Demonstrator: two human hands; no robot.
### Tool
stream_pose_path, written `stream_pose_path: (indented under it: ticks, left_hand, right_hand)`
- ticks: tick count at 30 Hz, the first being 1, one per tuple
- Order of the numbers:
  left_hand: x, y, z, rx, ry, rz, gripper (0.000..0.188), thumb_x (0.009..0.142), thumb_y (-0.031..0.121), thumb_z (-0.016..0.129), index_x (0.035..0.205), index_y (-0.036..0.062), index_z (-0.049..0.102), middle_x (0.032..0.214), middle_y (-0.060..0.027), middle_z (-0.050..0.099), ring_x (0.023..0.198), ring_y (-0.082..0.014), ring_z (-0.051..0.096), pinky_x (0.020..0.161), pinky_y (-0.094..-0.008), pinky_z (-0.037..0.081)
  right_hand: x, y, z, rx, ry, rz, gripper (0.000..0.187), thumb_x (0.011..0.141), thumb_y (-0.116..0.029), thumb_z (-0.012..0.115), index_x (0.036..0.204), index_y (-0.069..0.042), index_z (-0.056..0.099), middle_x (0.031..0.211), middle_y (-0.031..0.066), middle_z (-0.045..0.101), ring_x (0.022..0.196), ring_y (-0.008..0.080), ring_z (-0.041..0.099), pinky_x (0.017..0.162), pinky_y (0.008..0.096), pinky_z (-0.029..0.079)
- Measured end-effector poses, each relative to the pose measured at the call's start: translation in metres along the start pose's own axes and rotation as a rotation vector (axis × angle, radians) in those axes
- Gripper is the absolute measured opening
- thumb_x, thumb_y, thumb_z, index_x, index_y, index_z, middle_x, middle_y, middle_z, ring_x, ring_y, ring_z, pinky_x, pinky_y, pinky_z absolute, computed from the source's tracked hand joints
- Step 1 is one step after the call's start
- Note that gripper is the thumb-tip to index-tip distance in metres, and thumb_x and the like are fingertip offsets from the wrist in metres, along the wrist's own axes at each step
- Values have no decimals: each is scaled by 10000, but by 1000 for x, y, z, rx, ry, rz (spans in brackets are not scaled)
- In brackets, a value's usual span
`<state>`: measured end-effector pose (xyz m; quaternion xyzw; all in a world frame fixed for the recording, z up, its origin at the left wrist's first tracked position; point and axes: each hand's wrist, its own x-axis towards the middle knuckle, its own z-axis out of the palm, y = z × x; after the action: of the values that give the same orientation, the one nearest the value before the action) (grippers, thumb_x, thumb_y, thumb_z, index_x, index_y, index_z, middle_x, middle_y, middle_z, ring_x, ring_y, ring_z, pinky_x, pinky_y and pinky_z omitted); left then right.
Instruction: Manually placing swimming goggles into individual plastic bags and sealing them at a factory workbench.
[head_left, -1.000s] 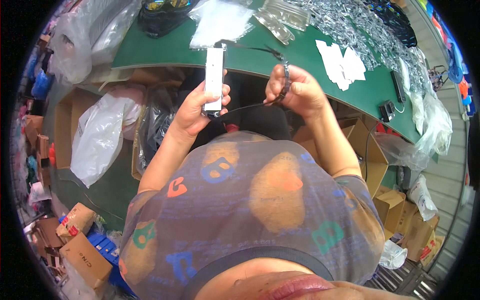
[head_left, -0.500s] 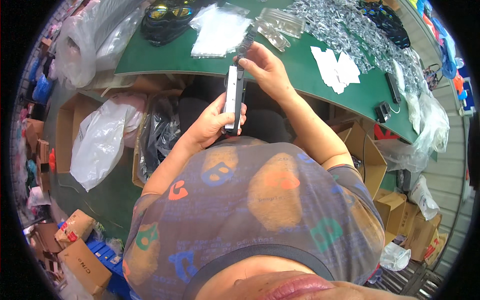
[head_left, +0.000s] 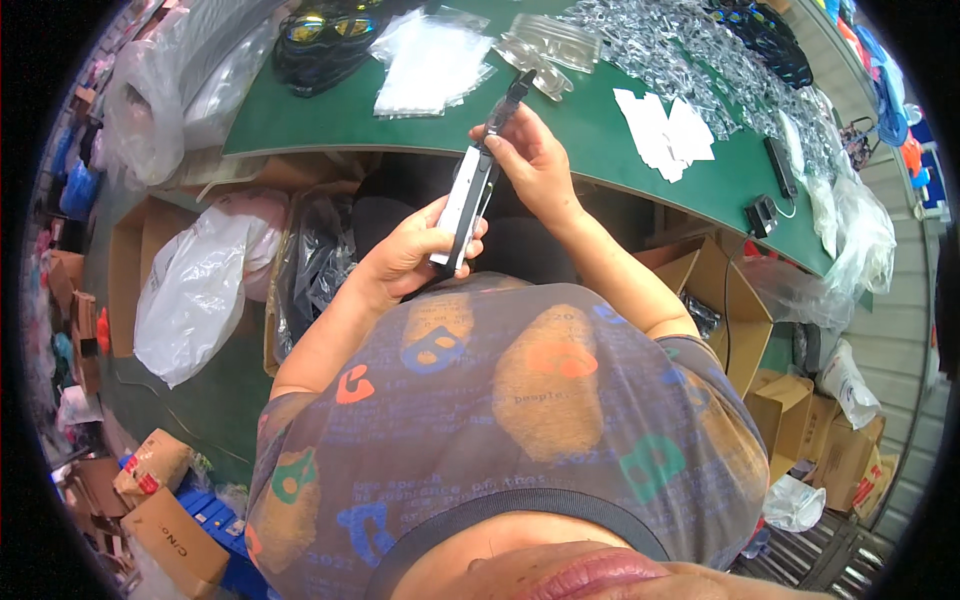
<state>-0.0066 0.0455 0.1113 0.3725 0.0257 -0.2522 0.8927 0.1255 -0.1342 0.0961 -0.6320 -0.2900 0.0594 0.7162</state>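
My left hand (head_left: 412, 250) is closed round the lower part of a narrow black-and-white item (head_left: 463, 205), long and slim, with a white flat face and a black edge. From its upper end a black strap-like piece (head_left: 515, 92) sticks out. The fingers of my right hand (head_left: 533, 165) pinch the item where that strap-like piece begins. I hold it tilted, just off the near edge of the green table (head_left: 330, 125) and above my lap. Its exact kind is not clear from this side.
On the table lie goggles with yellow lenses (head_left: 335, 28), clear plastic bags (head_left: 430, 65), clear plastic cases (head_left: 550, 50), a heap of small clear pieces (head_left: 660, 50), white paper slips (head_left: 660, 135) and a small black device (head_left: 762, 215). Cartons (head_left: 150, 235) stand beside me.
The item in my hands has tilted, its upper end leaning further right. The black strap-like piece now points up and right, and my right hand has shifted slightly down.
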Motion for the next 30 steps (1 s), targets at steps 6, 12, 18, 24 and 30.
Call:
stream_pose_path:
  ticks: [6, 12, 18, 24, 30]
  left_hand:
    - [0, 7, -1, -154, -82, -7, 567, 920, 194, 716, 1402, 64, 447, 1106, -106, 555, 891, -160, 599, 635, -300, 543]
    - [-1, 0, 1, 95, 90, -59, 501, 1032, 420, 629, 1369, 81, 481, 1083, -81, 602, 878, -150, 598, 600, -278, 525]
    - [-10, 2, -11, -177, 24, -143, 782, 932, 764, 479, 1314, 86, 552, 1090, -118, 696, 889, -185, 705, 526, -259, 508]
    - [-1, 9, -5, -285, 92, -121, 696, 969, 666, 565, 1245, 29, 610, 1076, -149, 691, 856, -182, 679, 481, -230, 486]
    - [-7, 10, 3, -253, 217, -91, 455, 1004, 379, 689, 1290, 41, 584, 1099, -142, 684, 854, -168, 653, 517, -249, 503]
  right_hand:
    - [-4, 4, 0, -140, 65, -77, 533, 1008, -28, 630, 1494, 16, 415, 1168, 126, 730, 1089, 151, 685, 967, 308, 536]
    - [-4, -11, -13, -927, -127, -571, 501, 889, -47, 710, 1366, -41, 558, 1182, 105, 736, 1126, 272, 714, 999, 409, 552]
    - [10, -34, -39, -1197, -736, -880, 526, 910, -161, 633, 1426, -171, 532, 1415, 96, 626, 1338, 266, 585, 1141, 480, 449]
    - [23, -39, -37, -1297, -850, -956, 479, 961, -188, 584, 1432, -181, 498, 1446, 95, 600, 1351, 271, 569, 1135, 477, 441]
    - [29, -28, -31, -1293, -760, -895, 448, 955, -158, 583, 1398, -147, 518, 1424, 99, 617, 1345, 264, 576, 1114, 473, 451]
